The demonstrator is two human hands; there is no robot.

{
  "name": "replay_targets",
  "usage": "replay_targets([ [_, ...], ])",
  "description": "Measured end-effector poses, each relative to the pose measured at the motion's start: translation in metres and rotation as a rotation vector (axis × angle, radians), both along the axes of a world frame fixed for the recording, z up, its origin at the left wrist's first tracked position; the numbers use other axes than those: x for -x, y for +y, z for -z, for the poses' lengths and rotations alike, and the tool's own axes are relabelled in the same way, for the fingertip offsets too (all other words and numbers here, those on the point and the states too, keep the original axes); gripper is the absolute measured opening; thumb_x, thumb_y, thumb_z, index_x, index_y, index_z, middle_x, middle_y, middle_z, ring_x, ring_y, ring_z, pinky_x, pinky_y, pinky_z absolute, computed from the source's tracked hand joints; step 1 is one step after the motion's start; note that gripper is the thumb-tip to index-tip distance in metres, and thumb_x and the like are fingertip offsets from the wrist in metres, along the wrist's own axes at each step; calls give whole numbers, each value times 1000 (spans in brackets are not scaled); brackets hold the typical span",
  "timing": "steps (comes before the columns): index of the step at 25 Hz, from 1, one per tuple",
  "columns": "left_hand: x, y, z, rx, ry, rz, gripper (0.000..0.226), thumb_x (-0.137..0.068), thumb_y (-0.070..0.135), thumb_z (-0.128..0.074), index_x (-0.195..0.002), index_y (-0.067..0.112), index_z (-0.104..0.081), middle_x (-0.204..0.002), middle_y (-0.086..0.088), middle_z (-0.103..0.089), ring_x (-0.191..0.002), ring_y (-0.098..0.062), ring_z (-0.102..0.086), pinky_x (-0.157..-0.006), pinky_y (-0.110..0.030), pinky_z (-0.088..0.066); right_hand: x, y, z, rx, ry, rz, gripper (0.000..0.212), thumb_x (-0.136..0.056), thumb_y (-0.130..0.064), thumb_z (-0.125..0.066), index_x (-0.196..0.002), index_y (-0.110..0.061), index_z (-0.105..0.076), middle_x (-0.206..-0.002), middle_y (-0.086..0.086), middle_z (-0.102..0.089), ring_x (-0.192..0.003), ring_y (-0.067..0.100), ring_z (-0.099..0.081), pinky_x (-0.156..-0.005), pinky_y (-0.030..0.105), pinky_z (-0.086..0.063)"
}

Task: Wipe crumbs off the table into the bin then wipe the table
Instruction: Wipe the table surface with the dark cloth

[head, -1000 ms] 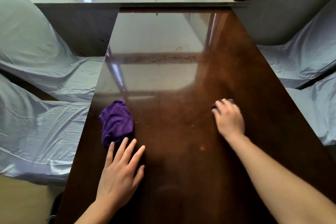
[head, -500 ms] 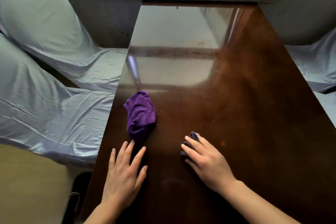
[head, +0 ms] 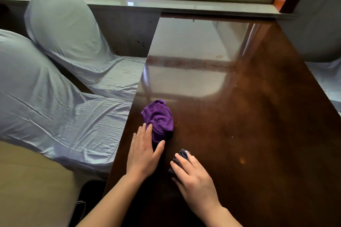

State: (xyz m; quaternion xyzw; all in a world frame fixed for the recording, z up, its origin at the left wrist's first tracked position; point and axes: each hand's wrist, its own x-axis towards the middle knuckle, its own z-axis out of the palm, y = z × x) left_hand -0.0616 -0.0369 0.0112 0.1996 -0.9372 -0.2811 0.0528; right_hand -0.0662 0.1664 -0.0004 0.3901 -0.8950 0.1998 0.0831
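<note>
Touching fingers (head: 148, 128): purple cloth (head: 159, 119).

Most of the dark cloth (head: 181, 156) lies hidden under the right hand (head: 195, 180), only a crumpled corner poking out. The left hand (head: 143, 155) covers the near end of the purple cloth (head: 158, 119). Both forearms run off the bottom edge, and the surface (head: 258, 134) is cut off at the right. Any crumbs are too small to tell.

A bunched cloth (head: 158, 120) lies on the table (head: 258, 134) near its left edge. The left hand (head: 144, 153) touches the cloth's near side. The right hand (head: 193, 180) sits just beside it, on a small cloth (head: 181, 155). Two covered chairs (head: 55, 88) stand left of the table.
</note>
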Motion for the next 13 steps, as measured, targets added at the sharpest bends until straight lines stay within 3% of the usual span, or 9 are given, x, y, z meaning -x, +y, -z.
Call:
replay_targets([
  [6, 29, 7, 19, 153, 26, 115, 72, -91, 40, -55, -150, 11, -26, -157, -15, -34, -149, -30, -22, -124, -45, -11, 39, 20, -2, -26, 1, 122, 39, -79, -25, -79, -116, -16, -72, -128, 5, -67, -125, 32, -58, -102, 46, -49],
  [10, 43, 6, 15, 185, 1, 235, 72, -89, 33, -50, -153, 27, -17, -164, 1, -22, -153, -21, -8, -124, -41, -2, 59, 42, -2, -54, -12, 339, 42, -77, -21, -81, -117, -13, -71, -127, 8, -67, -122, 36, -58, -102, 47, -49],
  [13, 35, 1, 11, 161, 2, 264, 72, -91, 39, -47, -153, 36, -9, -165, 2, -14, -153, -20, -5, -124, -38, 1, 40, 25, 3, -17, 7, 382, 33, -87, -26, -66, -116, -12, -72, -127, 9, -67, -122, 38, -58, -103, 47, -48],
])
